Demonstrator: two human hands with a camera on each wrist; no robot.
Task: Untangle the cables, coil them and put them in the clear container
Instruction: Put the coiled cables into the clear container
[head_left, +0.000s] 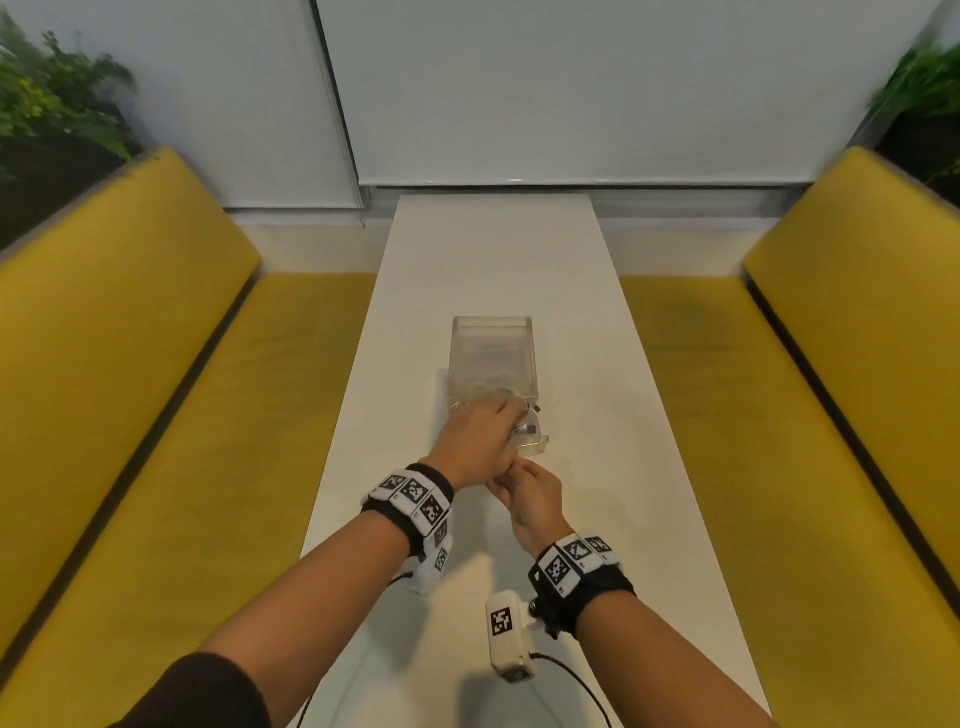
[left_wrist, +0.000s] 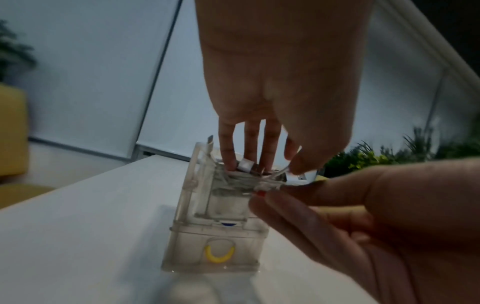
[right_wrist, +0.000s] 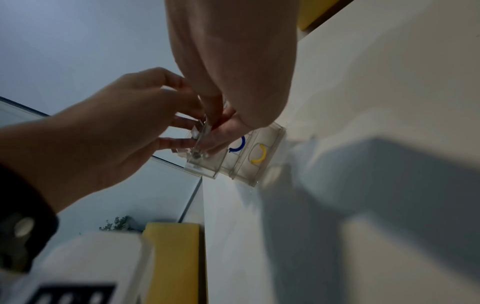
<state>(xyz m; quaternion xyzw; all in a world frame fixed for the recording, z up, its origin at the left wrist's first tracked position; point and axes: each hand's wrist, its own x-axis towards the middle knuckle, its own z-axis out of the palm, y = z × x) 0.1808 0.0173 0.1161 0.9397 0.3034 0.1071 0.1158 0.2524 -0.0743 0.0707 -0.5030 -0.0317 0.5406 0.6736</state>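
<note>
With the coiled cables (left_wrist: 244, 178) sitting in the near end of the clear container (head_left: 493, 358) on the bench (head_left: 597, 364), the left hand (head_left: 475, 441) presses them down with straight fingers while the right hand (head_left: 530, 501) pinches a strand at the rim, so letting go early could let the coil spring out.

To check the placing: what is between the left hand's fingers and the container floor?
The coiled cables lie under the left hand fingers, inside the clear container, in the left wrist view.
</note>
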